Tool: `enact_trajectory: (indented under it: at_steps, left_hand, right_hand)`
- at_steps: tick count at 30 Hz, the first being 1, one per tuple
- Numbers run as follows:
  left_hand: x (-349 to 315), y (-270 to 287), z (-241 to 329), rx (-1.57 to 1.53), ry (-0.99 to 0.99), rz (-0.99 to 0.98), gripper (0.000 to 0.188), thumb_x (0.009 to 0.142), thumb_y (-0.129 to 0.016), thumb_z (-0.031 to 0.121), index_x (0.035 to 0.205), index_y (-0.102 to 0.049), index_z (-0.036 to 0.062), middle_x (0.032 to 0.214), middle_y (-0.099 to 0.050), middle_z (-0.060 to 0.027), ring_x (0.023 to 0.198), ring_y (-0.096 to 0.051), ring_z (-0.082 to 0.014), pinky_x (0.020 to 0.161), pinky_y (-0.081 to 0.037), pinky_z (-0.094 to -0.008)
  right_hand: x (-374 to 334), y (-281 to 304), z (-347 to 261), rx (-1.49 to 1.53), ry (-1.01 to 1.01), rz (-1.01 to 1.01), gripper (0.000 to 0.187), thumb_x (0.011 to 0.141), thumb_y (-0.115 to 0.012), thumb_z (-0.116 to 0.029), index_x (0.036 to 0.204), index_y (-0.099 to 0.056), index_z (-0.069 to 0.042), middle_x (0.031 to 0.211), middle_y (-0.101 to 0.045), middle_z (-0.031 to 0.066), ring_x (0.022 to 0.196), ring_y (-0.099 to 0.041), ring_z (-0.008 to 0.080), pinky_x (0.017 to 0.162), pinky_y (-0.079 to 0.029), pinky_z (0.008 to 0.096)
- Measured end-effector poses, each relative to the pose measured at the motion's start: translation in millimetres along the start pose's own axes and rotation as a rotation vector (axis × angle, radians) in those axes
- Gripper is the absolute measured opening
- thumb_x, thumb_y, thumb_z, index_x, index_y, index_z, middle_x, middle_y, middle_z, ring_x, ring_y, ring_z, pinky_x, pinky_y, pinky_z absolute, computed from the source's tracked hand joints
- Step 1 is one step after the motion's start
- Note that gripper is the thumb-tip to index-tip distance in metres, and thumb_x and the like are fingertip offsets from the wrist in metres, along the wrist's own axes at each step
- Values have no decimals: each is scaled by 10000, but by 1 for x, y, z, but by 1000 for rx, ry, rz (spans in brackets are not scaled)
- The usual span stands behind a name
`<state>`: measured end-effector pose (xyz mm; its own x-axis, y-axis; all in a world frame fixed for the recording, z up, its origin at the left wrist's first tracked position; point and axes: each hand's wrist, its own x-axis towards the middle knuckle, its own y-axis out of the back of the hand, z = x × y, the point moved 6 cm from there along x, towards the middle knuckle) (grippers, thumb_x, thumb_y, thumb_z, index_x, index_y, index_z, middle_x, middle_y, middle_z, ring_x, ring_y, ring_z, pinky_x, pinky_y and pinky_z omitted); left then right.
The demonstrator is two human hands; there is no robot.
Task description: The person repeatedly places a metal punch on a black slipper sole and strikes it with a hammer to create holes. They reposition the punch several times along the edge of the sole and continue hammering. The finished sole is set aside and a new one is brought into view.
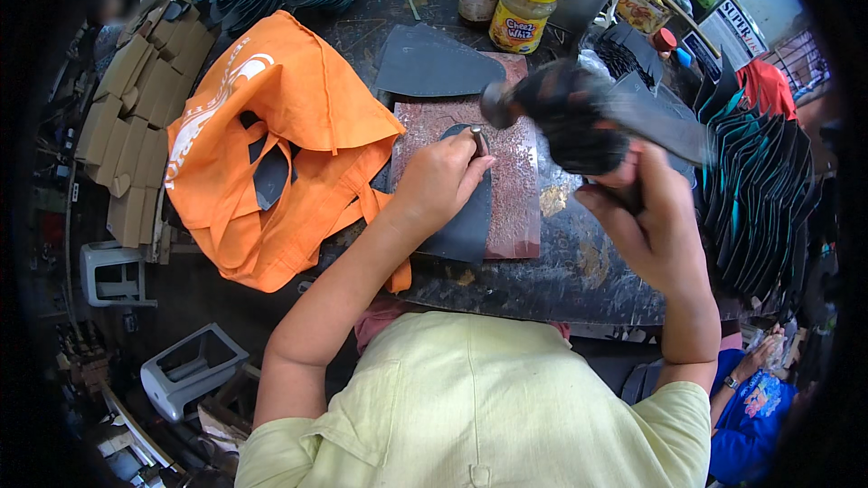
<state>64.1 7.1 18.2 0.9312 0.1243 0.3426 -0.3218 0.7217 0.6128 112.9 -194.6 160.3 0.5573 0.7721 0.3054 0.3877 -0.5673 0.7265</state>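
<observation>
The metal punch (478, 137) sits over the left part of the reddish board (515, 208), toward its far edge, and my left hand (443, 183) is the nearer one, already on it. I see the punch almost end-on, its long axis rising toward me; its lower tip is hidden. The head of the hammer (583, 122), blurred, is up and to the right of the punch's top, close in the view but apart from it.

My left fingers are closed in a pinch round the punch, the hand low over the dark flat piece (466, 221). That piece runs lengthwise away from me, past the board's near left corner toward the near edge of the table (588, 294). My right hand (649, 226) is wrapped round the hammer's handle, raised over the board's right edge; how tight that grip is, I cannot tell.
</observation>
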Motion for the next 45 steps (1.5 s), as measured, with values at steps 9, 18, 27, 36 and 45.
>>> enact_trajectory:
  at_steps: [9, 18, 27, 36, 45]
  left_hand:
    - [-8, 4, 14, 66, -133, 45, 216, 979, -708, 193, 1023, -637, -5, 878, -684, -210, 825, -692, -425, 708, -543, -502]
    - [-7, 3, 11, 52, -114, -15, 187, 976, -704, 175, 1016, -644, 2, 901, -689, -203, 832, -690, -419, 724, -545, -494]
    - [-13, 3, 13, 28, -27, -22, 189, 983, -701, 165, 1020, -644, -12, 896, -690, -202, 825, -689, -421, 730, -549, -492]
    - [-18, 4, 21, 111, -177, 9, 198, 970, -728, 178, 951, -649, -3, 879, -684, -193, 824, -688, -426, 731, -549, -496]
    - [-18, 2, 15, 10, -76, -44, 214, 977, -718, 180, 1021, -614, -2, 910, -694, -202, 851, -695, -424, 733, -549, -494]
  right_hand:
    - [1, -21, 5, -171, -78, -226, 427, 892, -767, -12, 1258, -548, 6, 958, -688, 235, 911, -669, 483, 751, -551, 466]
    - [-10, -11, -7, 231, 177, 103, 421, 972, -714, -4, 1332, -496, 5, 983, -681, 87, 804, -660, 192, 718, -533, 315]
    - [-10, 0, -10, -146, 81, -92, 459, 890, -784, -13, 1282, -550, 30, 969, -718, 176, 853, -729, 322, 757, -559, 388]
    - [-10, -28, 1, -228, -36, -222, 392, 875, -784, -62, 1162, -520, -17, 978, -685, 225, 914, -688, 453, 751, -552, 476]
    - [-16, 3, -15, 176, 160, 154, 411, 972, -737, -39, 1310, -509, 11, 997, -691, 109, 859, -688, 202, 760, -557, 333]
